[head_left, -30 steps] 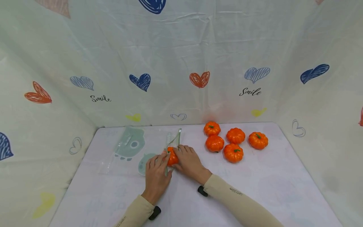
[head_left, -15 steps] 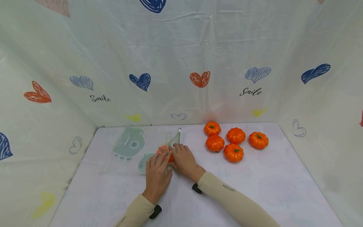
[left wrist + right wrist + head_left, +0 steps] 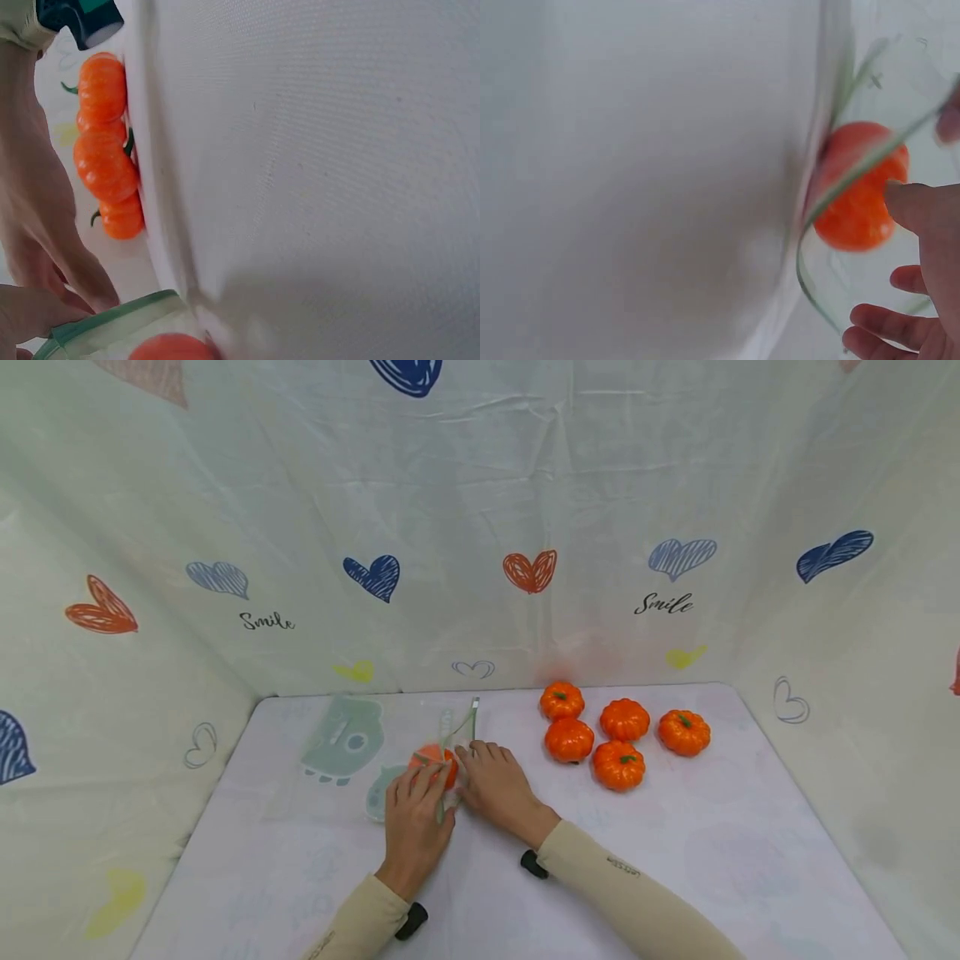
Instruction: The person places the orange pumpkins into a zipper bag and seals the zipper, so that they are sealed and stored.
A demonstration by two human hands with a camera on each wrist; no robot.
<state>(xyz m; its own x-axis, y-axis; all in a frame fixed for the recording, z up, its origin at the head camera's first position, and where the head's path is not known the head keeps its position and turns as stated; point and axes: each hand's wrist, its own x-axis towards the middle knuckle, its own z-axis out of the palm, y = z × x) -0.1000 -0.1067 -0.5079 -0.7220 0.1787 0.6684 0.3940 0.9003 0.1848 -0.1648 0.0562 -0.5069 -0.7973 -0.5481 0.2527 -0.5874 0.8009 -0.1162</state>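
A clear zip bag (image 3: 342, 739) with pale green dinosaur print and a green edge lies flat at the table's left, its mouth facing right. My left hand (image 3: 415, 827) pinches the mouth's upper edge, lifting it in the left wrist view. One small orange pumpkin (image 3: 859, 217) sits just inside the mouth, partly seen through the film. My right hand (image 3: 500, 789) is at the opening, its thumb (image 3: 911, 206) at the pumpkin's side and its other fingers spread loosely below. The left hand covers part of the bag and pumpkin in the head view.
Several more orange pumpkins (image 3: 617, 766) with green stems stand in a loose cluster at the table's back right. A white cloth (image 3: 645, 877) covers the table. Behind it hangs a pale curtain (image 3: 600, 502) printed with hearts.
The pumpkin has gone left from the bag's mouth to under the film. My right hand pushed left with it, then drew back slightly right. The left hand stays nearly still.
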